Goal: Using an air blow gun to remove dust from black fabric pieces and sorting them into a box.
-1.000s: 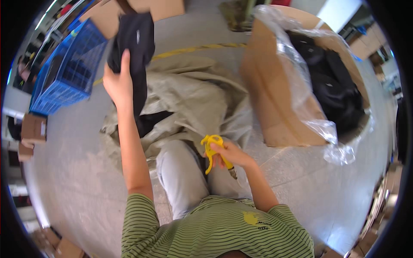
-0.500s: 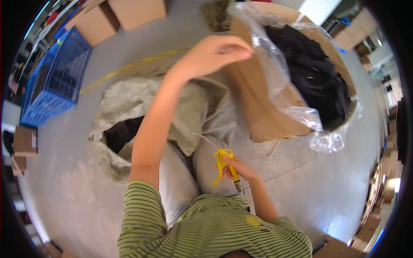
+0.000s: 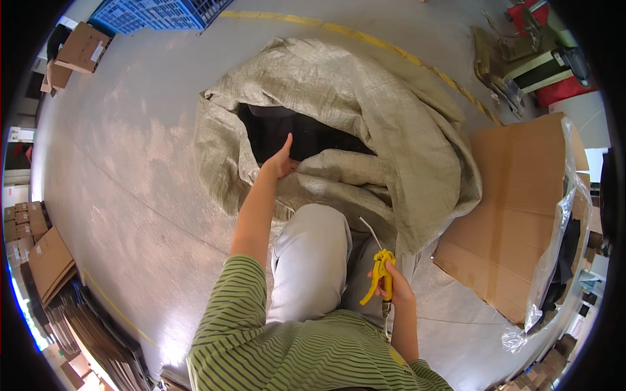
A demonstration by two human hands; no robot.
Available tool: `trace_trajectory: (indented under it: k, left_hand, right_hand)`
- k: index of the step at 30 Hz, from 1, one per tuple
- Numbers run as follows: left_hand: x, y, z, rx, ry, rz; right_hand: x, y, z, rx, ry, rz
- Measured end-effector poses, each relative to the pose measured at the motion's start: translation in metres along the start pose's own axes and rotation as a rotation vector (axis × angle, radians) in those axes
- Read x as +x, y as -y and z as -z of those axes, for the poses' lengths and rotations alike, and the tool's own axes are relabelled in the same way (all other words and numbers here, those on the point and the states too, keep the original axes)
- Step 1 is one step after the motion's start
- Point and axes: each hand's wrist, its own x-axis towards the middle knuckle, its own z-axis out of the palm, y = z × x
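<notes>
wide floor flanks sack, left grip at its edge, hold unclear (right grip clasps blowgun).

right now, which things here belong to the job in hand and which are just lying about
In use, it seems:
yellow nozzle gun, in the right grip
beige sack, left grip at its mouth
black items inside
plastic-lined box, probably

Just lying about, apparently:
blue crate
brown boxes, upper left
flattened cardboard, lower left
</notes>
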Motion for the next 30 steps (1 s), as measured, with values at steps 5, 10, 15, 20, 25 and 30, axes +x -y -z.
trace_trajectory:
  k: [5,10,15,20,25,30]
  left_hand:
    - [0.035,0.005,0.049,-0.680,-0.179,-0.249]
    - [0.063,-0.040,0.057,-1.060,-0.348,-0.764]
    - [0.084,-0.047,0.097,-1.234,-0.404,-0.751]
    - [0.070,-0.012,0.074,-1.143,-0.474,-0.705]
    - [-0.039,0.022,-0.022,-0.401,-0.561,-0.840]
    - [-0.108,0.034,-0.050,0.030,-0.604,-0.938]
  right_hand:
    - [0.016,0.008,-0.031,0.019,0.019,0.006]
    - [0.012,0.014,-0.039,0.067,-0.116,0.011]
    - [0.016,0.010,-0.034,0.099,-0.180,0.054]
    - [0.017,0.023,-0.052,0.071,-0.054,0.060]
    - [0.028,0.056,-0.060,-0.072,-0.040,0.208]
    - [0.066,0.092,-0.081,-0.559,-0.160,0.376]
